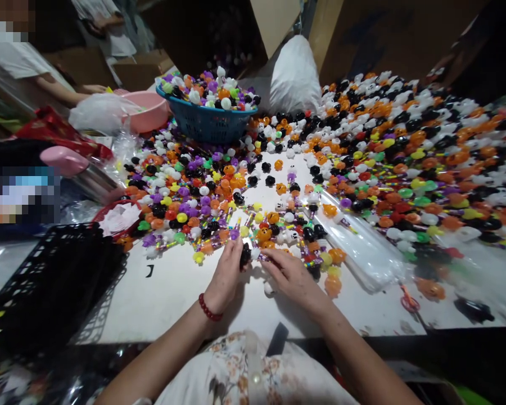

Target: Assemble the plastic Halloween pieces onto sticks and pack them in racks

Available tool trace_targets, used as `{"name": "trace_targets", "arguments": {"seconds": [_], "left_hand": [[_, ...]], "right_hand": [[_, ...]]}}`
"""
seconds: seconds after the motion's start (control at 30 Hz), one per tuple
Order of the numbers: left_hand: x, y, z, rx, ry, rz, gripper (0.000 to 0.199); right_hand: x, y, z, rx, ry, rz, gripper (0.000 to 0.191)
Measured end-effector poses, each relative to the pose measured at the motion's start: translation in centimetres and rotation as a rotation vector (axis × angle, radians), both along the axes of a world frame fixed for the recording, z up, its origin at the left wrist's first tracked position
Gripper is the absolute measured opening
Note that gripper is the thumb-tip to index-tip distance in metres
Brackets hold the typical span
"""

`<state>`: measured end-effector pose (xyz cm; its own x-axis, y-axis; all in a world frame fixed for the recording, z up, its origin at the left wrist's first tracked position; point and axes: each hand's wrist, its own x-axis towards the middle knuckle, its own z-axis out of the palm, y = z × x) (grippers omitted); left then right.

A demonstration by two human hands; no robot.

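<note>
My left hand [227,275], a red bead bracelet at its wrist, is closed on a small black plastic figure [245,256] over the near part of the white table [164,298]. Just right of it, my right hand [290,275] pinches a small stick with a white top [255,255], its patterned part mostly hidden by the fingers. The two pieces are close together; whether they touch I cannot tell. Orange pumpkin figures [265,233] and colourful sticks lie just beyond my fingers. A white figure [270,288] sits under my right hand.
A blue basket [213,121] heaped with figures stands behind, beside a pink basin [147,115]. Large piles spread left and right. Clear plastic bags [358,247] and orange-handled scissors [410,301] lie right; a black basket [63,281] is left. Another person [29,73] works at far left.
</note>
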<state>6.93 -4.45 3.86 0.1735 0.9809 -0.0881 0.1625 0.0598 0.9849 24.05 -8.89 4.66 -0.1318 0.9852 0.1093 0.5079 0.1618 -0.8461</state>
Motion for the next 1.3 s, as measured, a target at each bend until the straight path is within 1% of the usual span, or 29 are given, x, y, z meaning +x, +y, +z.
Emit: {"name": "trace_targets", "arguments": {"seconds": [0.07, 0.13, 0.17, 0.2, 0.23, 0.3, 0.33, 0.4, 0.53, 0.7, 0.83, 0.93, 1.1, 1.2, 1.3], "left_hand": [[0.2, -0.1, 0.7, -0.067, -0.019, -0.024, 0.035], [0.5, -0.1, 1.1, -0.11, -0.031, -0.037, 0.037], [0.6, -0.1, 1.2, -0.108, -0.027, -0.038, 0.036], [0.6, -0.2, 1.2, -0.101, -0.018, -0.038, 0.036], [0.7, -0.2, 1.2, -0.09, -0.006, -0.039, 0.036], [0.6, -0.4, 1.1, -0.062, 0.01, -0.038, 0.035], [0.6, -0.4, 1.1, -0.058, 0.007, -0.034, 0.035], [0.5, -0.5, 1.1, -0.079, -0.018, -0.029, 0.034], [0.2, -0.5, 1.1, -0.137, -0.077, -0.039, 0.033], [0.1, -0.4, 1.0, -0.125, -0.071, -0.034, 0.032], [0.1, -0.4, 0.8, -0.137, -0.112, -0.023, 0.034], [0.2, -0.5, 0.6, -0.156, -0.132, -0.033, 0.033], [0.2, -0.6, 0.5, -0.17, -0.129, -0.082, 0.03], [0.2, -0.6, 0.5, -0.153, -0.101, -0.094, 0.031], [0.1, -0.6, 0.7, -0.139, -0.069, -0.104, 0.032]], "right_hand": [[-0.1, 0.0, 0.2, -0.011, 0.003, 0.003, 0.028], [-0.3, 0.0, 0.4, -0.061, 0.023, -0.004, 0.042], [-0.4, 0.0, 0.5, -0.079, 0.043, -0.002, 0.051], [-0.6, 0.1, 0.5, -0.079, 0.065, 0.008, 0.055], [-0.7, 0.2, 0.5, -0.062, 0.084, 0.017, 0.054], [-0.9, 0.3, 0.3, -0.02, 0.103, 0.014, 0.041], [-1.0, 0.3, 0.2, -0.019, 0.106, -0.001, 0.036], [-1.1, 0.4, 0.0, -0.055, 0.121, -0.036, 0.032], [-1.1, 0.4, -0.5, -0.126, 0.205, -0.037, 0.032], [-1.0, 0.2, -0.7, -0.227, 0.359, -0.01, 0.034], [-0.8, 0.1, 0.0, -0.229, 0.396, -0.04, 0.031], [-0.8, 0.0, 0.3, -0.243, 0.401, -0.005, 0.029], [-1.0, -0.2, -0.1, -0.28, 0.477, 0.007, 0.029], [-0.9, -0.3, -0.3, -0.268, 0.45, 0.014, 0.022], [-0.7, -0.4, 0.0, -0.234, 0.316, 0.036, 0.015]]}}
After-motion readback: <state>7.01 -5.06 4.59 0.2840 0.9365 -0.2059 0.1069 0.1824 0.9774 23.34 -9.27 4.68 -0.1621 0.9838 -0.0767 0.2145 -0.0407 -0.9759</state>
